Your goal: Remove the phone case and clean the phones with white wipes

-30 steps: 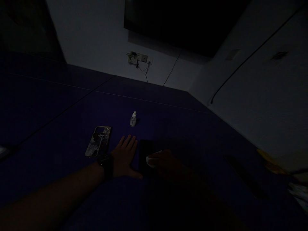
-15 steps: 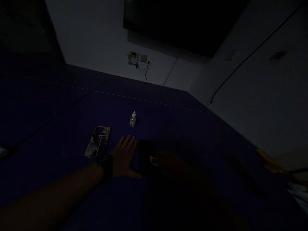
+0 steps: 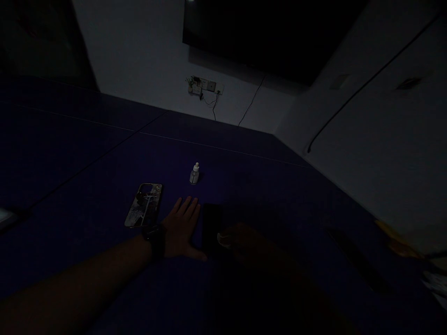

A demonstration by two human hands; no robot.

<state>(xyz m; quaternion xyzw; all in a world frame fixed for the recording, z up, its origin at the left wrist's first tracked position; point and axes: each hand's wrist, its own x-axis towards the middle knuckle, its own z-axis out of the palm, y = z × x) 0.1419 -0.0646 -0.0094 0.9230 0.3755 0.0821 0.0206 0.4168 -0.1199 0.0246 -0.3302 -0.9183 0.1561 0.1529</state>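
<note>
My left hand (image 3: pixel 182 228) lies flat on the dark blue surface with its fingers spread, a black watch (image 3: pixel 154 237) on its wrist. Its thumb reaches the lower left edge of a dark, flat phone-shaped slab (image 3: pixel 211 221). Over that slab, my right hand (image 3: pixel 244 239) is closed on a small white cloth or pad (image 3: pixel 223 240), which touches the slab's dark face; deep shadow hides most of this hand. A patterned phone case (image 3: pixel 145 205) with a camera cut-out lies left of my left hand. Beyond the fingertips stands a small white-capped dropper bottle (image 3: pixel 194 174).
A dark, long flat object (image 3: pixel 356 258) lies at the right, near a yellow item (image 3: pixel 398 239) by the wall. At the far left edge sits a pale object (image 3: pixel 7 217). Sockets with cords (image 3: pixel 209 86) and a large dark screen (image 3: pixel 265 37) are on the back wall.
My right hand has shifted slightly down along the dark slab with the white cloth or pad. My left hand stays flat in place. The whole view has moved a little.
</note>
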